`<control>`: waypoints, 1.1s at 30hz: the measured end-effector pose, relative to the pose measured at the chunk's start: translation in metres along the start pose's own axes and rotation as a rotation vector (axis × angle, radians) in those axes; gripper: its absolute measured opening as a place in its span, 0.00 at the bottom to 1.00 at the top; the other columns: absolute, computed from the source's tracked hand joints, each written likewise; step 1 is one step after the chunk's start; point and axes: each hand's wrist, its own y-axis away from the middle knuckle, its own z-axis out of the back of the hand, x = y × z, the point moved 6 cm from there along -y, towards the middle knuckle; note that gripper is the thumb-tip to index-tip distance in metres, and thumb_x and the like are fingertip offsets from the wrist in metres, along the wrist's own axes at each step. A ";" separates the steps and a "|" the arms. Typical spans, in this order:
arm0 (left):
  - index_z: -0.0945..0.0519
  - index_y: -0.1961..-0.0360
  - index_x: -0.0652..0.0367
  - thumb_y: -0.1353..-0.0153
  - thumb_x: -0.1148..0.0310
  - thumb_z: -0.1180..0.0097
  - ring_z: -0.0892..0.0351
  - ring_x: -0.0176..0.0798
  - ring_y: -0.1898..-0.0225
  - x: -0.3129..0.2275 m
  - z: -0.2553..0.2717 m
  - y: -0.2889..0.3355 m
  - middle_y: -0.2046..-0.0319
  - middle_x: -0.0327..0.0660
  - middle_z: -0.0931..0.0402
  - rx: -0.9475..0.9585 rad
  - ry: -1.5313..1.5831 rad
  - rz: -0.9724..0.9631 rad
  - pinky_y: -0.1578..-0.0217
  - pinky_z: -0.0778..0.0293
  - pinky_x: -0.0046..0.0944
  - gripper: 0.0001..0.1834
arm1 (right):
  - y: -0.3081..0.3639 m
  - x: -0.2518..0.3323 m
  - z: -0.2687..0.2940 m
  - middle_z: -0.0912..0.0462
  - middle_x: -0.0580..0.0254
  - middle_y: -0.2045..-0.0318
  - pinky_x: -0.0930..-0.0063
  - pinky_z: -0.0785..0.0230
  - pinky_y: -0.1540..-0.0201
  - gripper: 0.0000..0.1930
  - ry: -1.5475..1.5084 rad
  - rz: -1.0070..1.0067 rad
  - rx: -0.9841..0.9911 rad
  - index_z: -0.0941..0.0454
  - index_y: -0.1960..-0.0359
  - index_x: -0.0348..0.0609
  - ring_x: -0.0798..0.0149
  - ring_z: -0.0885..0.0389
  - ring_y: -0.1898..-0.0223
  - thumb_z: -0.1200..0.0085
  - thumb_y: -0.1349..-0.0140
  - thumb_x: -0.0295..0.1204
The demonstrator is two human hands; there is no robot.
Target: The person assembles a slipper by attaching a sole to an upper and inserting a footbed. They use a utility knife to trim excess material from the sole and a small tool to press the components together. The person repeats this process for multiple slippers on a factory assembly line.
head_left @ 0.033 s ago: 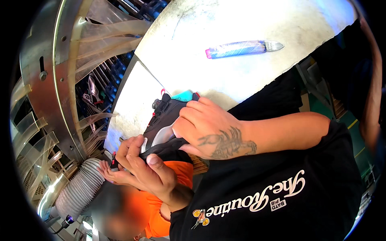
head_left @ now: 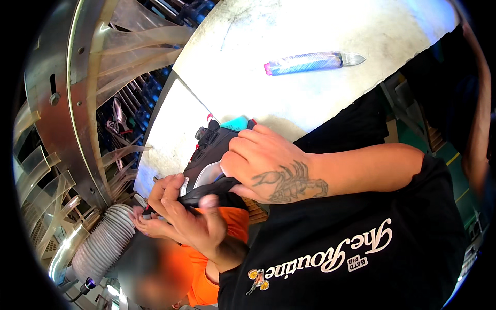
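Observation:
A black shoe (head_left: 216,147) with a grey side patch and a black sole (head_left: 217,188) is tilted above the near edge of the white table. A teal piece (head_left: 235,124) shows in its opening. My right hand (head_left: 268,168) is closed around the heel end, its thumb hidden at the sole. At the toe, my left hand (head_left: 191,222) has its fingertips against or very near the shoe. Its fingers are apart, and its thumb is raised beside the sole, slightly blurred. Whether that thumb touches the sole I cannot tell.
On the white table (head_left: 232,77) lies a knife (head_left: 310,63) with a wrapped blue handle, blade pointing right. To the left stands a metal machine frame (head_left: 51,124) with clear hanging strips (head_left: 139,39). A ribbed hose (head_left: 106,240) and a co-worker in orange (head_left: 204,279) are at lower left.
My left thumb has shifted right and slightly up, toward the sole, and my left fingers have moved a little. My right hand and the shoe have barely moved.

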 end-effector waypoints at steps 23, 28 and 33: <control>0.24 0.43 0.64 0.46 0.70 0.25 0.30 0.63 0.39 0.051 -0.033 -0.002 0.42 0.62 0.33 -0.145 0.316 0.236 0.36 0.30 0.58 0.30 | -0.033 -0.023 -0.030 0.18 0.56 0.66 0.54 0.20 0.63 0.27 -0.012 -0.154 0.205 0.25 0.55 0.45 0.49 0.14 0.67 0.21 0.45 0.43; 0.23 0.41 0.65 0.41 0.71 0.32 0.30 0.66 0.40 0.061 -0.040 0.026 0.41 0.63 0.32 -0.191 0.392 0.248 0.38 0.27 0.58 0.27 | -0.033 -0.016 -0.031 0.20 0.61 0.70 0.61 0.20 0.67 0.29 0.023 -0.151 0.295 0.25 0.56 0.47 0.57 0.16 0.72 0.16 0.50 0.39; 0.22 0.42 0.64 0.45 0.70 0.31 0.28 0.66 0.42 0.062 -0.052 0.023 0.41 0.60 0.31 -0.306 0.386 0.273 0.43 0.23 0.58 0.28 | -0.034 -0.016 -0.032 0.19 0.63 0.74 0.66 0.21 0.69 0.28 0.081 -0.213 0.193 0.24 0.59 0.45 0.62 0.18 0.75 0.15 0.52 0.37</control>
